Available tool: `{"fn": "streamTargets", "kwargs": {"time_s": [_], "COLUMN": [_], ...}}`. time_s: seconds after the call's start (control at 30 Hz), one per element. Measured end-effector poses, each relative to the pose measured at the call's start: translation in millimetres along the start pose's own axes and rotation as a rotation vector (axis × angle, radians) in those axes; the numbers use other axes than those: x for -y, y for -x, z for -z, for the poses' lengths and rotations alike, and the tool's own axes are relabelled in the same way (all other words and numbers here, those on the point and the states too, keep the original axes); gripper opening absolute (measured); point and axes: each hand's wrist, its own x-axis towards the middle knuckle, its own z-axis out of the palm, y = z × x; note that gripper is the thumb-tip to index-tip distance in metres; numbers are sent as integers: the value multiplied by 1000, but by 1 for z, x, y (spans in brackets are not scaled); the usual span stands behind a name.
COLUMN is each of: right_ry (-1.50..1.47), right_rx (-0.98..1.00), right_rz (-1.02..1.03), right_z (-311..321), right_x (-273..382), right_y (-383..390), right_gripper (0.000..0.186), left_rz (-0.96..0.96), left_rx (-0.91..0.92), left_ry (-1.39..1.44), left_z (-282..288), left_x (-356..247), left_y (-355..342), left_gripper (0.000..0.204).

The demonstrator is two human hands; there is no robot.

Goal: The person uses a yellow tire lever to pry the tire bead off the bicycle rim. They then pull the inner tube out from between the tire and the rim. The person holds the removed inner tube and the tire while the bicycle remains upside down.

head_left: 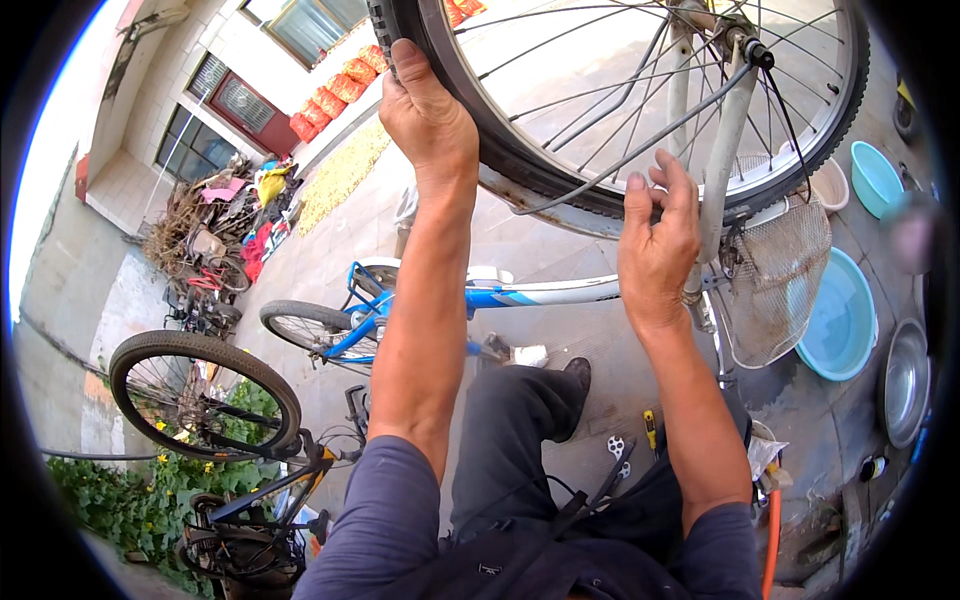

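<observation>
My left hand [425, 120] grips the black tyre of a raised bicycle wheel [479, 150] at its left side. My right hand [657, 235] is beside the pale fork [735, 125], thumb and loosely bent fingers apart, holding nothing; whether it touches the fork is unclear. The wheel's hub [725, 35] is at the top, with spokes and a bent metal stay. A wire basket [775, 275] hangs at the fork's right, and the blue-and-white frame [490, 295] lies across the middle behind my arms.
Another bicycle [205, 345] stands at left, near plants and a junk pile [215, 215]. Blue basins [835, 310] and a steel bowl [903, 385] sit at right. A yellow screwdriver [650, 428], spanners [620, 455] and an orange hose [773, 540] lie low. Orange sacks [335, 95] line the wall.
</observation>
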Motion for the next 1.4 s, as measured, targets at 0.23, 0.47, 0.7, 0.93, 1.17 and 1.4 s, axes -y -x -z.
{"fn": "streamTargets", "kwargs": {"time_s": [0.23,0.47,0.7,0.93,1.17,1.4], "right_ry": [-589,-1149,-1083,-1166,-1301,-1329], "right_rx": [179,521,481,408,404,437], "right_rz": [-310,-583,-552,-576,-608,-629], "right_z": [-14,-18,-27,-33,-33,-33], "right_x": [6,-1,1,2,7,8], "right_y": [-38,-50,-50,-46,-48,-50], "right_gripper": [50,58,34,35,46,51], "left_rz": [-28,41,22,208,111,86], "left_rx": [52,123,97,-103,-134,-64], "left_ry": [-48,7,-19,-63,54,35], "left_z": [6,15,9,-11,-13,-6], "left_x": [8,6,-5,-15,-4,1], "left_y": [-24,-44,-49,26,12,-2], "left_gripper": [62,63,64,70,76,78]}}
